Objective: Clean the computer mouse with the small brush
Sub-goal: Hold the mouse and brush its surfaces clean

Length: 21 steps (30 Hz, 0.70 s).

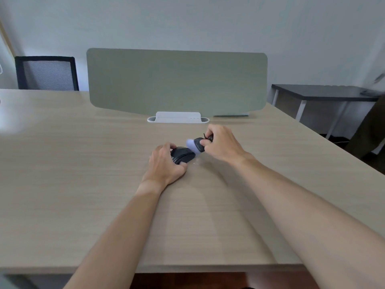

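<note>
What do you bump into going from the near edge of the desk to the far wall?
Left hand on the mouse → right hand holding the brush → white base → green divider.

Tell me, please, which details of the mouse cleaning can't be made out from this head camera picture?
- Brush bristles: blurred pale in the head view; contact with the mouse is unclear.
- Brush handle: mostly hidden inside the right hand.
- Mouse's left side: covered by the left hand.
- Mouse lettering: too small, partly covered.
- Specks on the desk beside the mouse: too small to identify.
</note>
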{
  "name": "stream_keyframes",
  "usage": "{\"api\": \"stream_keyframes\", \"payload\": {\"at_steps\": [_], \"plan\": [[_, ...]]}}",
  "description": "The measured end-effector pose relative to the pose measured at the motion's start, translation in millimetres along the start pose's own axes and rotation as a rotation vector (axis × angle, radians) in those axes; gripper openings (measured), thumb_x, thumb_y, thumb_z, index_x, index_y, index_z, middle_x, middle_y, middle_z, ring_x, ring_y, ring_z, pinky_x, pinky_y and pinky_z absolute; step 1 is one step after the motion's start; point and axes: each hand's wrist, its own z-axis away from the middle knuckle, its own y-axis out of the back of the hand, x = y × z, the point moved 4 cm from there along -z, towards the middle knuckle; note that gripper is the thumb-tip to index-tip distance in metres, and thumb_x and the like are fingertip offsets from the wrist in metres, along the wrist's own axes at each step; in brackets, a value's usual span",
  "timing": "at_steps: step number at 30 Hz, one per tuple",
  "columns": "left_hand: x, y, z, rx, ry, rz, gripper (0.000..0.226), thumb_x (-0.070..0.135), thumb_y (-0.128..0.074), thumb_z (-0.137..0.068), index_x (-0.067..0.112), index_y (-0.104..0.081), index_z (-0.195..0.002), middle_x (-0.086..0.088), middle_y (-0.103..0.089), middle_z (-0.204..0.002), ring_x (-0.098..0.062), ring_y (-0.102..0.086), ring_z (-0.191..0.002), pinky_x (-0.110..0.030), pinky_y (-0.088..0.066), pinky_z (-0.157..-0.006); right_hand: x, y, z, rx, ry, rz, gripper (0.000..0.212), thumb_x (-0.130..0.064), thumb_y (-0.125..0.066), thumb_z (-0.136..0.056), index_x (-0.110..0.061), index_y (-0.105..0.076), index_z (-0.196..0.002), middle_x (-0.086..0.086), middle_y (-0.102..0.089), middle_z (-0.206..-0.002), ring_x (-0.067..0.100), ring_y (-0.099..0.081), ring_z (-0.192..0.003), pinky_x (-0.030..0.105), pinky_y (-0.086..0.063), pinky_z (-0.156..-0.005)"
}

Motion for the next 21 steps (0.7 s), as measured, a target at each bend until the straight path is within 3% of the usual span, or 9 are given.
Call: {"api": "stream_keyframes", "payload": {"at_steps": [3,6,10,14,18,21], "plan": [[1,1,0,0.006,0.003,-0.008,0.056,0.038,-0.059,-0.058,0.015,-0.058,-0.109,-0.004,-0.064,-0.099,-0.026,-0.058,-0.094,-0.037,-0.05,-0.084,-9,-3,6,0.002,0.071,-0.108,0.019,-0.012,-0.074,-0.077,-0.012,-0.056,-0.069,-0.009,-0.052,-0.061,0.014,-0.047,-0.059,0.015,-0.036,-0.053],[1,1,1,0.009,0.002,0.0,0.056,0.04,-0.058,-0.057,0.016,-0.058,-0.108,-0.005,-0.065,-0.097,-0.027,-0.059,-0.092,-0.038,-0.05,-0.083,-4,-13,8,-0.033,0.041,-0.092,0.017,-0.013,-0.073,-0.075,-0.009,-0.057,-0.069,-0.003,-0.055,-0.065,0.019,-0.048,-0.064,0.026,-0.039,-0.057],[3,2,3,-0.003,0.009,0.002,0.052,0.035,-0.062,-0.06,0.015,-0.057,-0.108,-0.002,-0.063,-0.098,-0.025,-0.058,-0.093,-0.038,-0.05,-0.084,10,-6,2,-0.019,-0.033,-0.019,0.019,-0.015,-0.068,-0.078,-0.017,-0.051,-0.069,-0.003,-0.055,-0.071,0.022,-0.051,-0.071,0.029,-0.041,-0.06],[3,2,2,-0.012,0.02,-0.001,0.054,0.036,-0.061,-0.059,0.016,-0.056,-0.109,-0.002,-0.062,-0.099,-0.024,-0.057,-0.094,-0.038,-0.05,-0.083,-1,-5,3,0.014,0.025,-0.151,0.017,-0.011,-0.074,-0.077,-0.01,-0.058,-0.072,-0.005,-0.053,-0.062,0.015,-0.047,-0.06,0.011,-0.034,-0.051],[2,2,3,-0.001,0.004,0.002,0.054,0.036,-0.059,-0.057,0.015,-0.057,-0.107,-0.002,-0.063,-0.097,-0.024,-0.058,-0.091,-0.038,-0.05,-0.083,5,-10,-1,-0.043,-0.044,-0.049,0.018,-0.015,-0.067,-0.08,-0.013,-0.053,-0.07,-0.001,-0.052,-0.068,0.023,-0.048,-0.069,0.028,-0.038,-0.057],[0,0,2,-0.011,-0.002,0.011,0.049,0.036,-0.057,-0.056,0.019,-0.055,-0.102,0.0,-0.062,-0.093,-0.024,-0.058,-0.088,-0.04,-0.05,-0.082,5,-5,-8,0.016,-0.107,-0.056,0.024,-0.01,-0.06,-0.08,-0.005,-0.045,-0.062,0.007,-0.047,-0.067,0.025,-0.039,-0.066,0.032,-0.033,-0.057]]}}
